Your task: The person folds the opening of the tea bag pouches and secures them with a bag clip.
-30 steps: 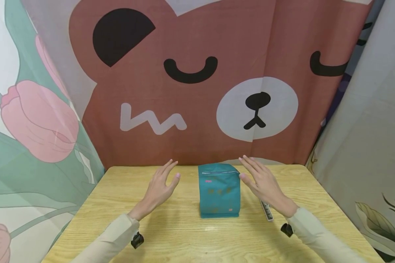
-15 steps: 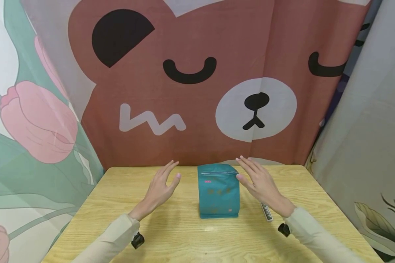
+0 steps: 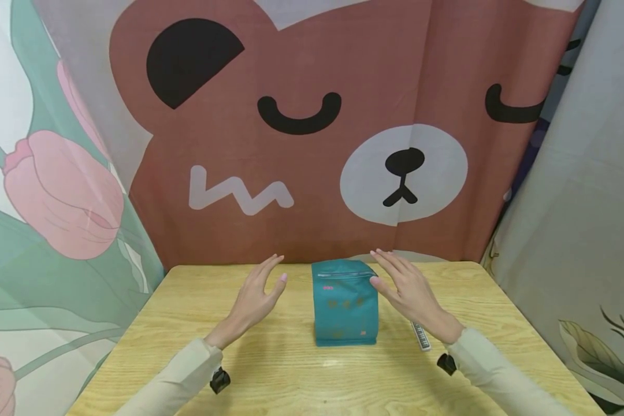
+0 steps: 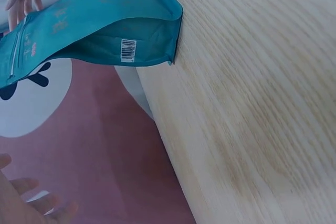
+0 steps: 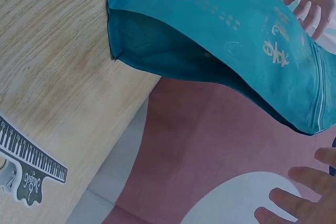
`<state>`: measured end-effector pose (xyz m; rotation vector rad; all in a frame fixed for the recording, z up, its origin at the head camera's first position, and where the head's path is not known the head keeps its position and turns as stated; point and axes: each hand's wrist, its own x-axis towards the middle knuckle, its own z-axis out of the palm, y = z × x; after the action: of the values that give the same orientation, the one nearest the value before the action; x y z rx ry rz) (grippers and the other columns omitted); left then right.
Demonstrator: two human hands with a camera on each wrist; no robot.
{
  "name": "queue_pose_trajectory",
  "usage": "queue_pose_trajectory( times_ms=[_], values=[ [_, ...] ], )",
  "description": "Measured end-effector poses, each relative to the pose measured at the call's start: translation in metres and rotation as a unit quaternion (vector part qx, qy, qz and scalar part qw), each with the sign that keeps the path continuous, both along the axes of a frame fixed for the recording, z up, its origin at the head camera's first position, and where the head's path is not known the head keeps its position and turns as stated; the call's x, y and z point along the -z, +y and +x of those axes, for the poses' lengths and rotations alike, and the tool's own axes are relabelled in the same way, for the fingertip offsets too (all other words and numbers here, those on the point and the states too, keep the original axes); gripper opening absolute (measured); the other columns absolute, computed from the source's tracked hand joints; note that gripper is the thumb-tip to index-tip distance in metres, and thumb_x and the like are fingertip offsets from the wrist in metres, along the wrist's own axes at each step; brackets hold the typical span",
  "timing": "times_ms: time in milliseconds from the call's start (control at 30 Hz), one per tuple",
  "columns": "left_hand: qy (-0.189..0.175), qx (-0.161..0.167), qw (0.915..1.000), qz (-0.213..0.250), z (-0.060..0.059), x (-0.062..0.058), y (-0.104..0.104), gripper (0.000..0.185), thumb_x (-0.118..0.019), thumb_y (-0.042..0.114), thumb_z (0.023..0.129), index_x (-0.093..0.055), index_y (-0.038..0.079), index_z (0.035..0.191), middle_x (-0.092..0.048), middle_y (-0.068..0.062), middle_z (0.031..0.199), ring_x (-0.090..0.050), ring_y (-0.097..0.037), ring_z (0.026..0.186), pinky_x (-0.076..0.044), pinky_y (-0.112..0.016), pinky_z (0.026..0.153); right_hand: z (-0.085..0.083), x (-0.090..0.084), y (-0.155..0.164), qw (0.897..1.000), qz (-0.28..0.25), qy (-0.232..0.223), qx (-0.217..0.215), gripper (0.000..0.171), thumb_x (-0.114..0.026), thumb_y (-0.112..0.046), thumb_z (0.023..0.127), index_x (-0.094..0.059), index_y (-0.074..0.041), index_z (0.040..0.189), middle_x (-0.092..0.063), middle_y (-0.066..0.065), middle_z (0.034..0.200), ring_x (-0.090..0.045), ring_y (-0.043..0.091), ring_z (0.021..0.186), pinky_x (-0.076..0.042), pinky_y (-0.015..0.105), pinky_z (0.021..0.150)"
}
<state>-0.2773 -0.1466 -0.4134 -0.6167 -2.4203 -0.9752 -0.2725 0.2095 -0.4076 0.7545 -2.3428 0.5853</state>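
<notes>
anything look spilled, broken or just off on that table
Nothing looks spilled or broken. The one slightly odd thing is the teal bag: it stands upright on the table, but its top edge dips at the right corner, so it looks lopsided. The keyboard-patterned object to its right lies at an angle.

From where I stand, the table is pale wood with a streaky grain and rounded far corners. Behind it hangs a cloth printed with a big reddish-brown bear face: black curves for closed eyes, a white muzzle, a white zigzag beside it. On the left, another cloth shows pink tulips and green leaves; on the right, a greyish curtain carries a leaf and dark sprigs low down.
</notes>
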Motion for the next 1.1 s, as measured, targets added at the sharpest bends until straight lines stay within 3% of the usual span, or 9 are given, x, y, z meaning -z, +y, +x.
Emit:
queue_pose_trajectory(
  times_ms=[433,1100],
  values=[
    [0.008,0.011,0.9999,0.000,-0.002,-0.001,0.006,0.050,-0.049,0.044,0.103,-0.045,0.023,0.149,-0.041,-0.002,0.153,-0.041,-0.029,0.137,-0.032,-0.062,0.105,-0.001,-0.001,-0.006,0.999,-0.013,0.025,-0.029,0.059,-0.064,-0.038,0.097,-0.048,-0.013,0.148,-0.052,0.013,0.143,-0.049,0.036,0.129,-0.039,0.061,0.100],
    [0.003,0.023,0.9997,0.005,-0.003,-0.005,0.016,0.051,-0.047,0.046,0.103,-0.045,0.024,0.149,-0.043,-0.001,0.152,-0.041,-0.027,0.137,-0.032,-0.060,0.105,0.002,0.000,-0.015,0.999,-0.013,0.019,-0.037,0.059,-0.069,-0.034,0.094,-0.050,-0.012,0.146,-0.058,0.008,0.138,-0.058,0.032,0.119,-0.049,0.054,0.092]
  ],
)
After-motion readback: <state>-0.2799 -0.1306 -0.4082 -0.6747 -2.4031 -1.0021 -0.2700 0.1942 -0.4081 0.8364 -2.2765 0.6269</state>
